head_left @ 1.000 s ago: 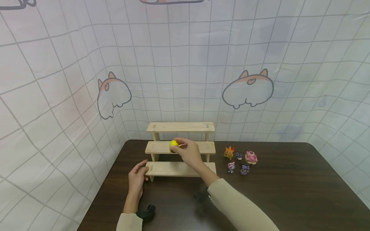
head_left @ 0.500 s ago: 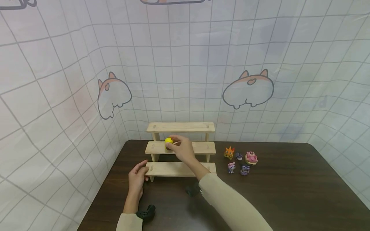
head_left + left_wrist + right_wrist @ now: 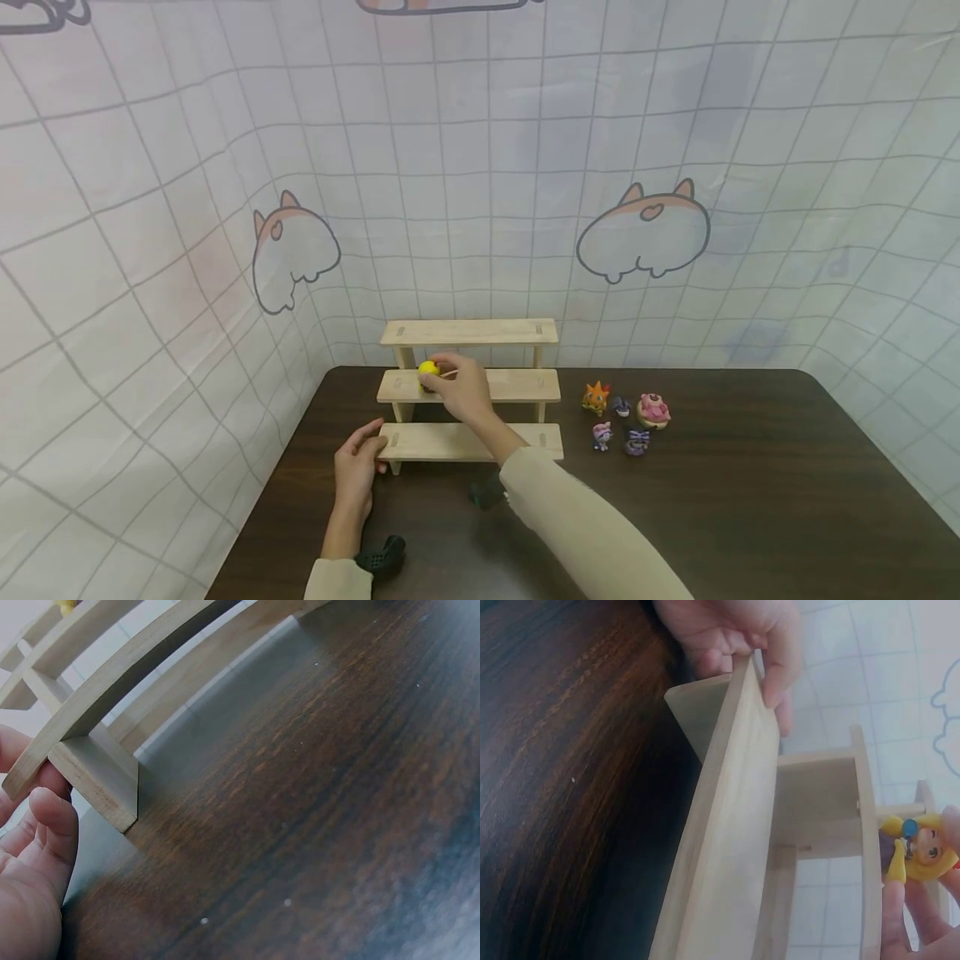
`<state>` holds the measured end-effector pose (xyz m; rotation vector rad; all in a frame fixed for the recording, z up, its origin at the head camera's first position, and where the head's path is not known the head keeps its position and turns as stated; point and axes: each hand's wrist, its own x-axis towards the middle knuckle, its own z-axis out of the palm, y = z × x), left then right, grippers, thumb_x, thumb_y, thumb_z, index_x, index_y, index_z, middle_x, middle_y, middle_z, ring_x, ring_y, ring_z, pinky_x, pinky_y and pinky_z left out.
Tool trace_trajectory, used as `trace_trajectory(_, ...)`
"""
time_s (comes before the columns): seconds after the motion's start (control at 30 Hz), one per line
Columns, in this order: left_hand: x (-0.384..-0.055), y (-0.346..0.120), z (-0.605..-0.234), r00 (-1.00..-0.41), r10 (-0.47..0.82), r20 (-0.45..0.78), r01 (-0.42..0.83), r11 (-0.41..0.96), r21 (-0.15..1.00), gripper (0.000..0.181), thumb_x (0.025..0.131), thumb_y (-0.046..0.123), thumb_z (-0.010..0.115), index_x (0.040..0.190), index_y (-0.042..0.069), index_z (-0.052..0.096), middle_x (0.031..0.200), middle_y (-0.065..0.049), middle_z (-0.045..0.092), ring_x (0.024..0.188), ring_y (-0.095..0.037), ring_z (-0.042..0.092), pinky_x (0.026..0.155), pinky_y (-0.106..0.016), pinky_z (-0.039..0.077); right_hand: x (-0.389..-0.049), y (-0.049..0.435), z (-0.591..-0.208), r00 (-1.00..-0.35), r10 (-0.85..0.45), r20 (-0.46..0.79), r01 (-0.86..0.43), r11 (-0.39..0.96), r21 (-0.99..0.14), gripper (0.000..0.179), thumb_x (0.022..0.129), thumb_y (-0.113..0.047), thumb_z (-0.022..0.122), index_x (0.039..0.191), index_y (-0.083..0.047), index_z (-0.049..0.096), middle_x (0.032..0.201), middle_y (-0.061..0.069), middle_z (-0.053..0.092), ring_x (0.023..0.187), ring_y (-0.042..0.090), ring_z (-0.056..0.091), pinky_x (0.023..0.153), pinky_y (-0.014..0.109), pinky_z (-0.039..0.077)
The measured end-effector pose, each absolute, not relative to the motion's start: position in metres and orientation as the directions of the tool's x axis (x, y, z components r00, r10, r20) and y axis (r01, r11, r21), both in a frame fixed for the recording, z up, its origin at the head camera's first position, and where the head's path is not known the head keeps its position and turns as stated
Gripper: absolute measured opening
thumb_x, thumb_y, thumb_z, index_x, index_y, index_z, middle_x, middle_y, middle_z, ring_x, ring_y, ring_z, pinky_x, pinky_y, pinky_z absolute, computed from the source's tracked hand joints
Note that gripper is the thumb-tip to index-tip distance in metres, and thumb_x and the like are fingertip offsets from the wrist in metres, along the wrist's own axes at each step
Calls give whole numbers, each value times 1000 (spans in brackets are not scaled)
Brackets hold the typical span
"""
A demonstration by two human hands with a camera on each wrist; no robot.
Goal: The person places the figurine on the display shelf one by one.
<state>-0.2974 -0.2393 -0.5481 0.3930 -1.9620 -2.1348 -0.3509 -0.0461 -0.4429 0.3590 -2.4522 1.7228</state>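
A three-tier wooden display stand [image 3: 480, 443] stands at the back of the dark table. My left hand [image 3: 356, 471] grips the left end of its lowest tier; the right wrist view shows the thumb on top and other fingers beneath the board. Over the left part of the middle tier, my right hand [image 3: 467, 393] pinches a small figurine [image 3: 428, 368] with yellow hair. Seen from the right wrist, the figurine [image 3: 922, 851] has a face, yellow arms and a blue detail, and its base is right at the tier's surface. Fingers partly cover it.
Right of the stand sit several small toy figures: an orange spiky one [image 3: 596, 397], a pink round one [image 3: 653, 411], a pink and white one [image 3: 602, 436], a purple one [image 3: 637, 442] and a small dark one [image 3: 621, 407]. A grid-patterned cloth [image 3: 465, 208] hangs behind the table.
My right hand has moved left along the middle tier with the figurine, lowering it slightly. My left hand keeps its grip on the lowest tier.
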Motion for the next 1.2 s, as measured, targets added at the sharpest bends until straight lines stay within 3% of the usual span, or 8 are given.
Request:
trace_trajectory(0.2,-298,-241,-550,-938,-345,-42,-14,-82,996,38,97,6,60,135,4,64,107,2,66,61,-6,55,53,-20,47,-353,-53,-443,-970,-103,220,-243,362,-900,39,93,-31,77,128,-14,71,117,9,73,104,25,70,76,31,60)
trace_trajectory(0.53,-297,-241,-551,-938,-345,-37,-10,-79,997,38,97,5,61,135,4,65,104,3,67,60,-6,54,53,-20,47,-357,-61,-446,-974,-50,223,-222,423,-879,39,90,-37,78,124,-19,72,113,4,75,100,21,72,70,25,57)
trace_trajectory(0.8,-298,-244,-551,-942,-331,-55,-29,-82,996,39,98,8,61,137,6,64,102,5,66,61,-7,55,54,-21,48,-356,-71,-445,-974,-24,225,-210,462,-862,41,90,-41,78,124,-19,70,114,3,74,100,20,70,72,25,54)
trace_trajectory(1.2,-297,-240,-548,-945,-324,-47,-24,-76,997,40,98,8,61,138,5,62,129,-12,61,61,-6,54,54,-20,47,-356,-73,-446,-971,-20,237,-214,508,-834,35,90,-34,79,122,-22,70,110,-1,74,92,14,69,69,22,51)
